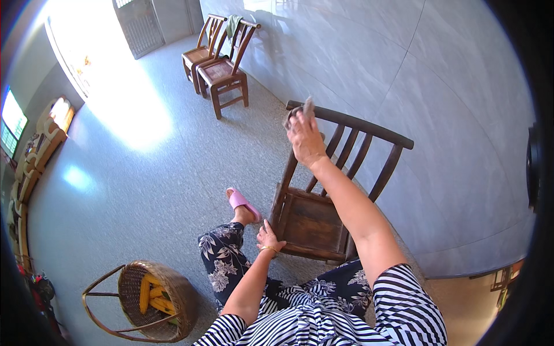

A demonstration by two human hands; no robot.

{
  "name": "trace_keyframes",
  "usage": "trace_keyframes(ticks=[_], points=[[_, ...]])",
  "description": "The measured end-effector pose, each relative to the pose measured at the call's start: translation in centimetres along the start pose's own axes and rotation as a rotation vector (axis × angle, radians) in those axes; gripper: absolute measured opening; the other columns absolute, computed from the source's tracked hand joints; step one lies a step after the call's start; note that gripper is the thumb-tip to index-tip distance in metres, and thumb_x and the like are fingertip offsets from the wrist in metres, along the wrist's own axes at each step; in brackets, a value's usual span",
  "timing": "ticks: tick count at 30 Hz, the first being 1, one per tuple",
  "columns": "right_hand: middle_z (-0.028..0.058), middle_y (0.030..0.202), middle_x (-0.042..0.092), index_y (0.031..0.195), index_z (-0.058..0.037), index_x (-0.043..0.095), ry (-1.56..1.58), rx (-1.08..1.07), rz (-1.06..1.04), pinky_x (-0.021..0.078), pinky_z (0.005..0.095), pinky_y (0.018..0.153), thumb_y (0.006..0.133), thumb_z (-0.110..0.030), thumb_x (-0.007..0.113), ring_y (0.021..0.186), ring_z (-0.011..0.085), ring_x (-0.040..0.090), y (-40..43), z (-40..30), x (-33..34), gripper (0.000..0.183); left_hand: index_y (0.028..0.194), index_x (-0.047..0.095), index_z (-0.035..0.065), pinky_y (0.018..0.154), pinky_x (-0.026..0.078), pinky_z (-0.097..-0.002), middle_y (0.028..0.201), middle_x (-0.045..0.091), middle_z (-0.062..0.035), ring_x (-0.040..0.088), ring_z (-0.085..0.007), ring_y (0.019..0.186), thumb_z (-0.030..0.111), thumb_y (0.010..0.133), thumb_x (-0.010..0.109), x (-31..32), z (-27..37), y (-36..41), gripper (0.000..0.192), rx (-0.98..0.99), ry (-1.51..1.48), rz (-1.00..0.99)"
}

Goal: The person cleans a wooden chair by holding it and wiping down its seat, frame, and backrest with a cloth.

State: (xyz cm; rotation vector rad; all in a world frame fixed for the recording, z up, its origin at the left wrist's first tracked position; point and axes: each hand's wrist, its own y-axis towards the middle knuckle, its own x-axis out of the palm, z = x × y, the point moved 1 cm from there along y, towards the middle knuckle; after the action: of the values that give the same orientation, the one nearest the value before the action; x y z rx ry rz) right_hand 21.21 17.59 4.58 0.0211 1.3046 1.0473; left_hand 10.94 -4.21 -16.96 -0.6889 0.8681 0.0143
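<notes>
Directly before me is a dark wooden chair [312, 225] with a slatted back, its seat nearest my body. My right hand [305, 138] reaches up to the left end of the chair's top rail [363, 124]. It grips a greyish cloth [308, 106], bunched against the rail and partly hidden by my fingers. My left hand [268, 238] rests at the front left corner of the seat, fingers spread, a gold-coloured bracelet [269, 248] at its wrist. Nothing shows in that hand.
A wicker basket [186, 298] holding several yellow corn cobs [156, 296] stands on the floor at my lower left. Two wooden chairs [220, 71] are by the marbled wall [346, 52], a green cloth [233, 25] over one. Wooden seating [43, 151] lines the left side.
</notes>
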Motion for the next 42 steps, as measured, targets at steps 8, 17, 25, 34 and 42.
trace_keyframes(ticks=[8, 17, 25, 34, 42], points=[[0.0073, 0.083, 0.060, 0.081, -0.0094, 0.066, -0.262, -0.111, -0.293, 0.0288, 0.0396, 0.088, 0.079, -0.021, 0.043, 0.095, 0.0213, 0.050, 1.4, -3.8, 2.2, 0.026, 0.138, -0.005, 0.0202, 0.095, 0.031, -0.0538, 0.139, 0.019, -0.0132, 0.024, -0.0343, 0.125, 0.027, 0.059, 0.078, 0.1, -0.3, 0.0, 0.115, -0.003, -0.019, -0.014], [0.0072, 0.087, 0.062, 0.086, -0.0110, 0.067, -0.115, -0.137, -0.624, 0.0316, 0.0389, 0.082, 0.080, -0.023, 0.043, 0.087, 0.0207, 0.054, -4.4, -11.2, 8.7, 0.028, 0.138, -0.007, 0.0145, 0.094, 0.033, -0.0482, 0.133, 0.023, -0.0186, 0.031, -0.0407, 0.117, 0.028, 0.055, 0.079, 0.7, -0.5, 0.7, 0.121, 0.055, 0.001, 0.008], [0.0065, 0.089, 0.060, 0.082, -0.0101, 0.066, 0.114, -0.235, -0.467, 0.0310, 0.0399, 0.089, 0.078, -0.023, 0.046, 0.095, 0.0211, 0.053, -12.2, -14.2, 10.9, 0.023, 0.138, -0.008, 0.0140, 0.094, 0.033, -0.0479, 0.131, 0.024, -0.0183, 0.030, -0.0406, 0.117, 0.028, 0.054, 0.080, 0.8, 0.3, 0.6, 0.122, 0.020, 0.018, -0.020], [0.0080, 0.086, 0.060, 0.088, -0.0070, 0.059, 1.281, 1.103, -0.349, 0.0442, 0.0331, 0.073, 0.079, -0.019, 0.046, 0.081, 0.0211, 0.056, -19.2, -12.1, 7.7, 0.020, 0.138, -0.004, 0.0185, 0.091, 0.037, -0.0508, 0.135, 0.022, -0.0126, 0.031, -0.0364, 0.119, 0.028, 0.056, 0.080, 0.4, 0.5, 0.4, 0.118, -0.029, 0.045, -0.027], [0.0037, 0.099, 0.056, 0.104, -0.0104, 0.052, 2.221, 1.381, 0.550, 0.0427, 0.0364, 0.084, 0.080, -0.026, 0.050, 0.092, 0.0180, 0.054, -5.1, -2.4, -2.3, 0.029, 0.136, -0.010, 0.0050, 0.095, 0.030, -0.0430, 0.124, 0.031, -0.0233, 0.036, -0.0406, 0.110, 0.032, 0.054, 0.080, 0.8, -1.7, 1.0, 0.124, 0.073, 0.082, 0.028]])
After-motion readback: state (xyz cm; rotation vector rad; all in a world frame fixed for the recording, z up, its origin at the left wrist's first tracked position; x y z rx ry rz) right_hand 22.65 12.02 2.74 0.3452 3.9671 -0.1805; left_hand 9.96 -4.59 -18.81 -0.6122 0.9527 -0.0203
